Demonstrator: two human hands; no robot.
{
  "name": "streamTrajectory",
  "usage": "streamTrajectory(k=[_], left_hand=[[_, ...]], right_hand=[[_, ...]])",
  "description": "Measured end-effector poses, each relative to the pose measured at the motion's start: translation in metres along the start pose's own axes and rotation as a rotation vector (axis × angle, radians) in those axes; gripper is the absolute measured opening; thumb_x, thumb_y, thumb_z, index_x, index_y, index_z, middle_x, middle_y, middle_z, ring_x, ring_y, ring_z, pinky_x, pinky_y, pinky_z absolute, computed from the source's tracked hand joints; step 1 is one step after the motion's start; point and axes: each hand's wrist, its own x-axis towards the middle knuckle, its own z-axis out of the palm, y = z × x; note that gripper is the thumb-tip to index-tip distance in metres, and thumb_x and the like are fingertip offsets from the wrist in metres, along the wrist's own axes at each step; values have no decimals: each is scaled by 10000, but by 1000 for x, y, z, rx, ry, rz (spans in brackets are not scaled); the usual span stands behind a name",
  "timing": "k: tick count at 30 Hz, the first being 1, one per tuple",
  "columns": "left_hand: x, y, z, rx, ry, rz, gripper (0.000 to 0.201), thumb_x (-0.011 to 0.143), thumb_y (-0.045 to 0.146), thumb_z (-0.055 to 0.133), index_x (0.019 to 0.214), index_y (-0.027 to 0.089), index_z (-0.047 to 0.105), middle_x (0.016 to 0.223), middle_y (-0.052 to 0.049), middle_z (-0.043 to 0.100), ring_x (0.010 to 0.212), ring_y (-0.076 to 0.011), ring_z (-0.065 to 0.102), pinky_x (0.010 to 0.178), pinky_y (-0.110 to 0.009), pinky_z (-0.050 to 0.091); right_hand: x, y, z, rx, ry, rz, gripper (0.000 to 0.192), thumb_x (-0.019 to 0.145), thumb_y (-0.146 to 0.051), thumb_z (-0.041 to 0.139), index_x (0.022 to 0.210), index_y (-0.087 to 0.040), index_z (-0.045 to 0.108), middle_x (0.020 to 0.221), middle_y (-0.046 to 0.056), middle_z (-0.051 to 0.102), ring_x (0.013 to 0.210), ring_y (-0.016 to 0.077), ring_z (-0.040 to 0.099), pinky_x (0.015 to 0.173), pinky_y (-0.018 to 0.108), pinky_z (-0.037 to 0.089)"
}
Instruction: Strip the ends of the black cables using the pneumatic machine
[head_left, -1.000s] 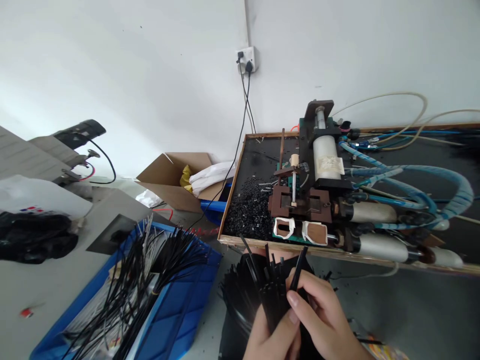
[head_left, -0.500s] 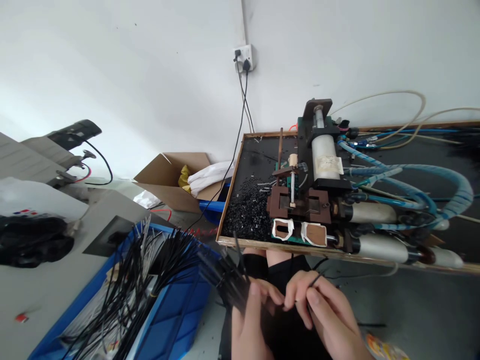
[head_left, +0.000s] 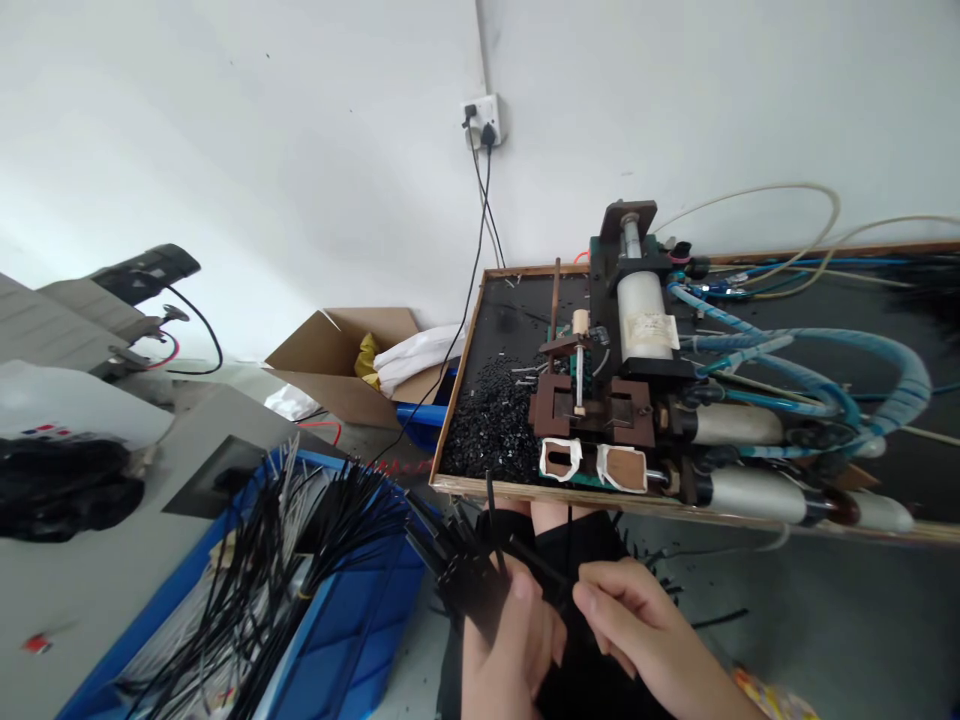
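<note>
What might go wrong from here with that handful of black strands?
Strands might slip out: the left grip holds a thick bundle of black strands whose ends splay apart.
A single straight black strand slants toward the right grip; I cannot tell if it is held, so it may drop.
Small black bits lie loose near the front edge of the wood-rimmed black tabletop; a bump might spill some.

Light's coming in pretty soft, with the wall (head_left: 360, 150) glowing brightest toward the left. The socket (head_left: 481, 120) is throwing a faint shadow rightward, and the silver cylinders (head_left: 757, 497) are catching dull highlights. The hands (head_left: 510, 640) are looking a bit fuzzy, black strips (head_left: 466, 580) are kinda melting into the dark clothing (head_left: 600, 535), and things are stretching near the edges.
</note>
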Motion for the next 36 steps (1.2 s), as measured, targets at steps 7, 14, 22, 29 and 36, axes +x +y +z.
streamTrajectory(k=[7,14,22,29,36], left_hand=[[0,2,4,-4,-13,-92,396,891,474,851,732,198,617,452,118,326,394,-46,195,436,-211,271],[-2,1,0,-11,-12,-169,638,810,502,915,574,208,400,439,109,307,399,-37,207,445,-204,177],[-1,0,-2,11,12,-150,436,813,567,893,790,165,726,431,121,303,396,-39,187,447,-214,183],[-1,-3,-4,-13,37,-145,431,830,569,875,829,153,763,435,119,300,398,-38,171,436,-196,191],[0,-2,-3,-7,31,-134,439,835,570,867,807,146,755,425,113,295,381,-32,174,421,-181,209]], right_hand=[[-1,-5,4,25,11,-53,733,941,-881,473,619,-224,464,606,-42,418,518,123,358,488,292,249],[3,-13,8,11,19,-118,728,963,-858,468,605,-225,453,583,-24,446,590,156,419,565,303,307],[6,-14,7,-10,-37,-97,746,954,-883,434,602,-225,431,578,-21,442,603,167,442,606,316,318],[8,-15,8,-6,-27,-88,753,938,-900,434,604,-226,447,582,-20,456,608,171,443,609,318,315],[6,-10,7,-15,34,-115,726,954,-864,479,613,-223,505,592,-4,523,627,178,464,612,318,323]])
